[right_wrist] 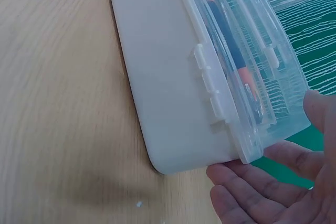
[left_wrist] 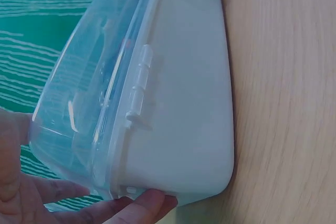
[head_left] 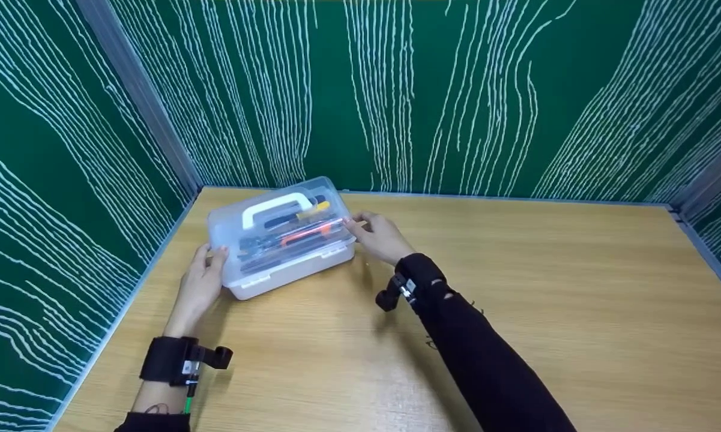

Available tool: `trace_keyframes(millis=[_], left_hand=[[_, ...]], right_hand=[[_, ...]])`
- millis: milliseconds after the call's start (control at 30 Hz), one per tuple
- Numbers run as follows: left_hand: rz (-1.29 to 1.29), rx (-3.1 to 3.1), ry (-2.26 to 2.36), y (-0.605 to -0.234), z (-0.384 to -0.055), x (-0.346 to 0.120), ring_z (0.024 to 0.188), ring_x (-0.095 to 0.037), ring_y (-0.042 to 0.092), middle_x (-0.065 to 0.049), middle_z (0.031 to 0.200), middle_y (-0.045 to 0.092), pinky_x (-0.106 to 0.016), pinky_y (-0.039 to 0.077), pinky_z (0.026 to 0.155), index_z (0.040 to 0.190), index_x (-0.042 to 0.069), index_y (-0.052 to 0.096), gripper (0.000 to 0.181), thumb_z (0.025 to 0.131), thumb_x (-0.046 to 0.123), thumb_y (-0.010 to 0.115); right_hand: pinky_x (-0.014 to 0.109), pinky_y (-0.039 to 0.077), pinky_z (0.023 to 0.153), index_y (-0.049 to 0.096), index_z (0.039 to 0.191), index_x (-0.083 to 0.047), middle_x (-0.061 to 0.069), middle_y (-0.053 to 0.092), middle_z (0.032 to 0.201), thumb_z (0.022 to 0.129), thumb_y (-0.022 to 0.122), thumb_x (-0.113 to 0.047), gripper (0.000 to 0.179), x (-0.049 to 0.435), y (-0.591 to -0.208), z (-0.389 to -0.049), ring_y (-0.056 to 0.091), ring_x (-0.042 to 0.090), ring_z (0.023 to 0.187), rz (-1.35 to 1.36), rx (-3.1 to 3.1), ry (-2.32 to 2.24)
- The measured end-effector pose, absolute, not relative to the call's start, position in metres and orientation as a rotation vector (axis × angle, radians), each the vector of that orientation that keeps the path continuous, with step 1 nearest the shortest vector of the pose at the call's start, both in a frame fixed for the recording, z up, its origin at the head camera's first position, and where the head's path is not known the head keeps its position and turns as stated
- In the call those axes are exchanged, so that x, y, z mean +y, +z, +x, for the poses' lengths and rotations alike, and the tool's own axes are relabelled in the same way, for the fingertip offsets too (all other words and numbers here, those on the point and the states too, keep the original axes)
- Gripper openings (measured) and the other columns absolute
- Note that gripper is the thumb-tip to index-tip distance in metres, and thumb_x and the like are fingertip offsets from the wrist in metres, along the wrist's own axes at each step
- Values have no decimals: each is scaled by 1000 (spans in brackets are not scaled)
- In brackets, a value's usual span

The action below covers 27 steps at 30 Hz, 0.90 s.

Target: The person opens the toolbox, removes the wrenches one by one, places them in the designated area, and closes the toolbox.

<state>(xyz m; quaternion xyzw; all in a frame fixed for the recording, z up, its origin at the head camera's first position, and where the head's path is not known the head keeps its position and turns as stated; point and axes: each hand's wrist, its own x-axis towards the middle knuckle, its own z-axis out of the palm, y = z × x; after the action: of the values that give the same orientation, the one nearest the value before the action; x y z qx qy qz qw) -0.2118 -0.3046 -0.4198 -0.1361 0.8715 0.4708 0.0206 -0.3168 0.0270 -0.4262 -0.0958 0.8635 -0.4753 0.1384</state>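
A plastic toolbox [head_left: 300, 273] with a see-through lid and a white carrying handle [head_left: 276, 204] sits at the back left of the table, turned at an angle. Through the lid show several tools, among them one with a yellow part [head_left: 314, 210] and one with an orange part [head_left: 306, 234]. My left hand [head_left: 201, 285] grips its left end, thumb on the lid and fingers [left_wrist: 149, 203] against the end below the lid's rim. At the opposite end my right hand [head_left: 384, 237] holds it likewise, fingers [right_wrist: 252, 187] beneath the rim. The lid is down on the base.
A wooden table [head_left: 516, 312] spreads out in front and to the right. Green panels [head_left: 330, 90] with white wavy lines rise along its back and sides, and the box stands near the back one. A grey corner post [head_left: 144, 96] is at the left.
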Motion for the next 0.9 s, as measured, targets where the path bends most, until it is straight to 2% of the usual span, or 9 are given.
trace_keyframes(millis=[133, 433, 733, 900], left_hand=[[-408, 2705, 1451, -419, -211, -301, 151, -47, 43, -30, 162, 43, -62, 38, 124, 172, 11, 18, 73, 115, 54, 33], [-358, 2666, 1480, -423, -208, -289, 153, -47, 40, -28, 166, 39, -65, 36, 126, 172, 15, 18, 73, 114, 56, 34], [-283, 2679, 1512, -426, -200, -278, 145, -46, 49, -28, 159, 47, -62, 43, 120, 170, 14, 26, 69, 115, 53, 37], [-252, 2655, 1544, -427, -200, -272, 141, -44, 53, -27, 154, 50, -59, 47, 116, 166, 15, 32, 66, 114, 54, 41]], right_hand=[[47, 56, 108, 61, 143, -13, 13, 67, 138, 111, 51, -56, 54, 38, -426, -311, 67, 33, 129, -266, 2487, -1391], [48, 58, 105, 64, 135, -14, 13, 72, 130, 109, 52, -59, 53, 60, -433, -294, 70, 33, 122, -277, 2523, -1407], [47, 59, 102, 65, 133, -13, 11, 74, 123, 108, 54, -59, 53, 79, -439, -267, 71, 33, 119, -253, 2535, -1446], [46, 61, 98, 67, 128, -10, 11, 77, 115, 109, 58, -52, 47, 92, -444, -250, 74, 33, 112, -282, 2562, -1513]])
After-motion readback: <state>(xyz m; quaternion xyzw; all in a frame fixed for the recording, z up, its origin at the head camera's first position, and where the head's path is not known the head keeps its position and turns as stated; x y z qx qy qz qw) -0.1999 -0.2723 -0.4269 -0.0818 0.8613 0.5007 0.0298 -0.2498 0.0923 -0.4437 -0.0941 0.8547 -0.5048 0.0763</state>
